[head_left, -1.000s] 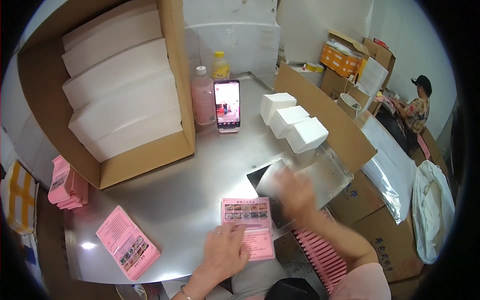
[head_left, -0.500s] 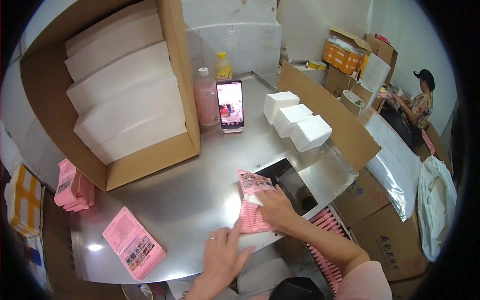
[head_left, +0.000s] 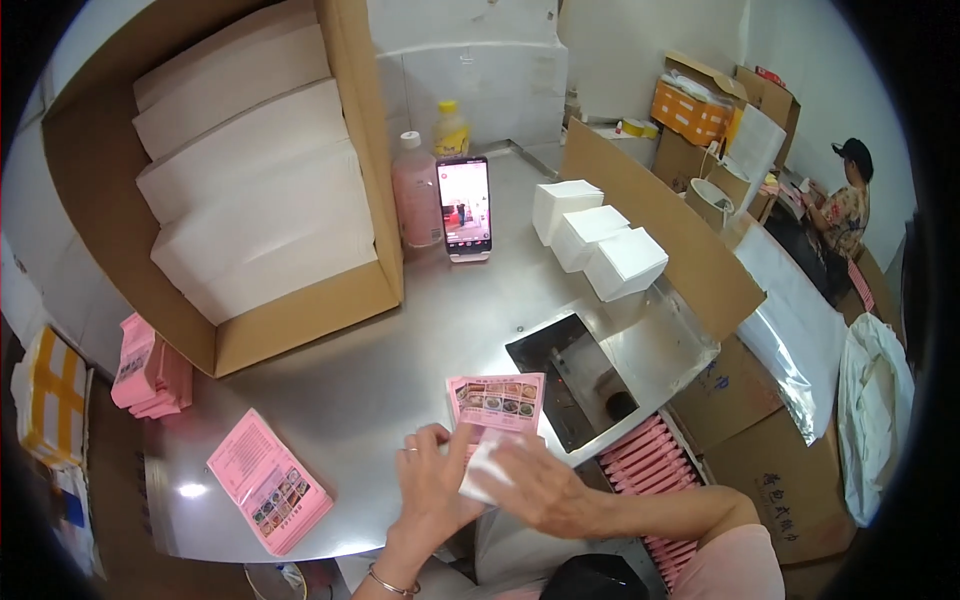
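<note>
Working at the near edge of a steel table (head_left: 390,400), both hands brought together over one pink printed tissue sleeve (head_left: 500,400), placed close to the body probably for short, easy movements. Lying almost flat with food pictures face up, lower part hidden beneath the fingers. Grasping a white folded tissue (head_left: 484,472) in the right hand (head_left: 540,490), over the near part of the sleeve; too blurred for exact finger placement. Resting the curled left hand (head_left: 435,470) against the sleeve's left side, seemingly to steady it; cannot tell a pinch from a mere press. Having a stack of pink sleeves (head_left: 268,485) angled on the left part of the tabletop, presumably for quick picking by the left hand, and three white tissue blocks (head_left: 590,240) beside an upright cardboard panel (head_left: 670,235), likely for the right. Leaning the open side of a large carton (head_left: 300,335) toward the seat, perhaps to expose the white tissue stacks (head_left: 260,220) inside. Just right of the sleeve, passing a rectangular cut-out (head_left: 570,375) in the steel, with pink packets (head_left: 655,470) lined up below table level, likely to stay out of the hands' way. Facing a smartphone (head_left: 465,205), propped upright apparently for easy viewing.
</note>
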